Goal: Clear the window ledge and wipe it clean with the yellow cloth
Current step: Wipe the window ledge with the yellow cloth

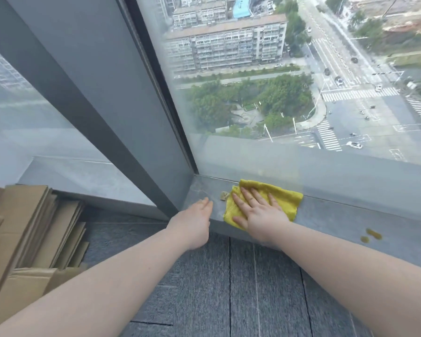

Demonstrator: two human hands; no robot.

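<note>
The yellow cloth (284,198) lies spread on the grey window ledge (350,215), near its left end by the dark window frame. My right hand (258,210) presses flat on the cloth with straight, spread fingers. A small tan scrap (224,195) sits on the ledge just left of the cloth. My left hand (195,222) hovers at the ledge's front edge, left of the cloth, with relaxed fingers and holding nothing. Two small yellowish spots (372,235) mark the ledge further right.
Flattened cardboard boxes (34,234) lean in a stack on the floor at the left. Grey carpet tiles (229,288) cover the floor below the ledge. A thick dark mullion (122,117) rises from the ledge's left end, and glass stands directly behind the ledge.
</note>
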